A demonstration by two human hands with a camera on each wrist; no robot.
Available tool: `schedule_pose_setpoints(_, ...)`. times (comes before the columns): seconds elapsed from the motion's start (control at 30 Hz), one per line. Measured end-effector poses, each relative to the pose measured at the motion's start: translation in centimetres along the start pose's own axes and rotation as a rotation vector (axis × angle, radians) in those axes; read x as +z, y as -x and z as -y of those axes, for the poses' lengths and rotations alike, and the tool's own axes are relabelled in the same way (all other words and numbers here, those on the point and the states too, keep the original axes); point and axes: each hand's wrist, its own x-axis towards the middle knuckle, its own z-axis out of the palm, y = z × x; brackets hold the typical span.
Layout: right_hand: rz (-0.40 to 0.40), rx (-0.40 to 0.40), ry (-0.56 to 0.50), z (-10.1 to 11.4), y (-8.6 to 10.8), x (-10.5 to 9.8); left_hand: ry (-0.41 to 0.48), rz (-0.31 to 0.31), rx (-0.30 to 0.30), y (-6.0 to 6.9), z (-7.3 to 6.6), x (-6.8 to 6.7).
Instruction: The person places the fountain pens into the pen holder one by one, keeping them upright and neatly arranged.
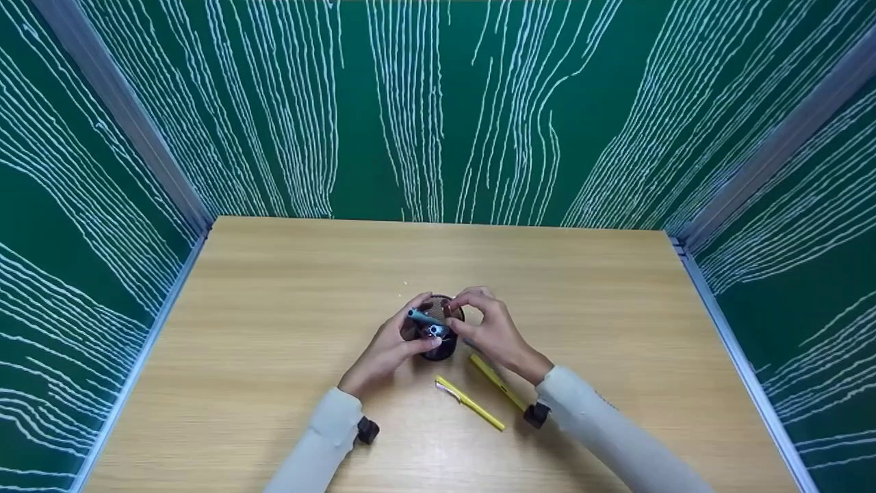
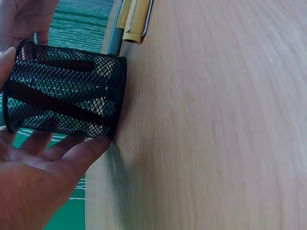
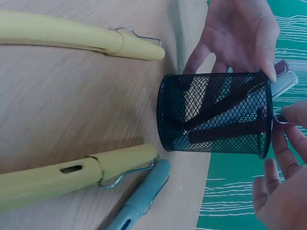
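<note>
A black wire-mesh pen cup (image 1: 439, 352) stands upright on the table between both hands. My left hand (image 1: 390, 348) grips it from the left, fingers around the far side and thumb near the rim. Pale blue pens (image 1: 424, 318) lean out of the cup toward that hand. My right hand (image 1: 498, 333) is at the opposite side of the rim, pinching the top of a dark reddish pen (image 1: 447, 309) between thumb and fingers. Through the mesh (image 3: 216, 112), the right wrist view shows several dark and bluish pens slanting inside.
Two yellow pens (image 1: 472, 404) with metal clips lie on the wooden table (image 1: 308, 287), nearer the person than the cup. A teal pen (image 3: 144, 196) lies beside one of them, mostly under the right hand in the head view. Green walls with white lines enclose the table.
</note>
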Motion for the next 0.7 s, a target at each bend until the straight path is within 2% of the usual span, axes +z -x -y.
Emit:
schedule_pose_setpoints(0.4,-0.002,-0.015,-0.006,-0.1,0.5,-0.5,0.000,-0.001,0.000,-0.1,0.2,0.1)
schedule_pose_setpoints(0.53,-0.001,0.006,0.014,-0.3,0.9,-0.8,0.011,0.004,0.008,-0.1,0.2,0.1)
schedule_pose_setpoints(0.7,-0.002,0.001,0.029,-0.5,1.4,-1.3,-0.018,-0.003,0.014,0.0,0.0,0.1)
